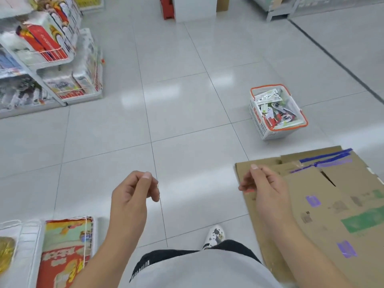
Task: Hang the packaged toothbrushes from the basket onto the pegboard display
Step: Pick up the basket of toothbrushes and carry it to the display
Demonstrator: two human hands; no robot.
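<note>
A white plastic basket (256,119) with an orange rim stands on the tiled floor, ahead and to the right. Several packaged toothbrushes (274,110) lie jumbled inside it. My left hand (133,194) hangs in front of me with loosely curled fingers and holds nothing. My right hand (262,187) is likewise loosely curled and empty, hovering over the near corner of flattened cardboard. Both hands are well short of the basket. No pegboard display is in view.
Flattened cardboard boxes (332,204) with blue tape lie on the floor at right. Wire shelves (52,59) stocked with packaged goods stand at far left, and another shelf with red packs (62,252) is at near left. My shoe (215,235) shows below.
</note>
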